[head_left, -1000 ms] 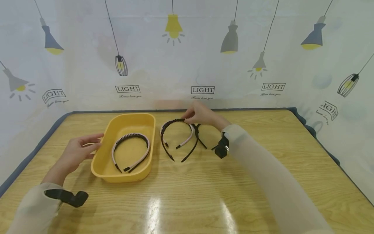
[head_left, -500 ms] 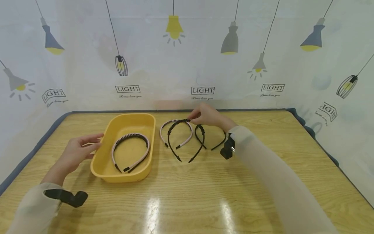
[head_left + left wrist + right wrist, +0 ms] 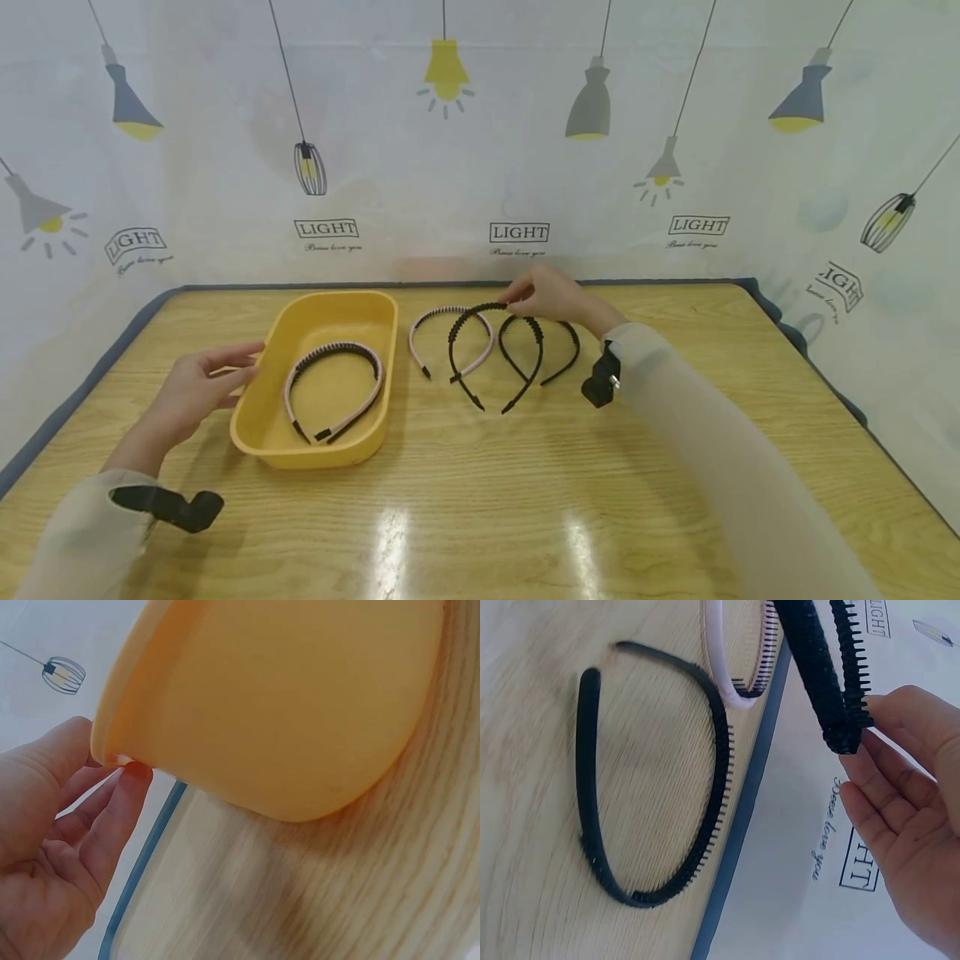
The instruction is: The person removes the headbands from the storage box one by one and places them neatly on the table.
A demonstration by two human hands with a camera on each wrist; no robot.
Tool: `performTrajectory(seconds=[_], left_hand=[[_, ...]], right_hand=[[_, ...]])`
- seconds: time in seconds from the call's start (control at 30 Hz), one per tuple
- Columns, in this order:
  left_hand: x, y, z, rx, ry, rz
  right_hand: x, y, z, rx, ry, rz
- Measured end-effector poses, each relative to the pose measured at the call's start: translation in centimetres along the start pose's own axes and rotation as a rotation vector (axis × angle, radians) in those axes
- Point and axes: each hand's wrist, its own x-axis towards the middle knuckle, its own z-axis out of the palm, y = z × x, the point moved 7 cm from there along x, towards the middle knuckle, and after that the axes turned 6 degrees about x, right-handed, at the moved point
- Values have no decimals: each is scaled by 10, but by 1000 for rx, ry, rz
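My right hand (image 3: 551,296) pinches the top of a black toothed headband (image 3: 454,333) between thumb and fingers; its two ends hang toward me. Behind the held headband lie a pink toothed headband (image 3: 412,337) and another black headband (image 3: 720,761) on the table. On the left stands a yellow plastic tray (image 3: 390,367). In the tray, a pink headband (image 3: 366,403) and a black one (image 3: 372,357) lie overlapped. My left hand (image 3: 191,392) holds the tray's left rim, with fingertips at the lip in the left wrist view (image 3: 64,840).
The wood-grain table (image 3: 480,517) has a dark blue edge (image 3: 637,281) along its back and sides. Beyond it hangs a white backdrop (image 3: 375,117) printed with lamps. Black camera mounts (image 3: 172,507) sit on both wrists.
My right hand has moved right with the black headband, from over the pink headband to in front of the other black one. My left hand and the tray stay put.
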Motion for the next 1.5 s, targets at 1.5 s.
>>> performTrajectory(seconds=[1.5], left_hand=[[0,1,1,15,-10,-11]], right_hand=[[-52,71,-46,37,96,168]])
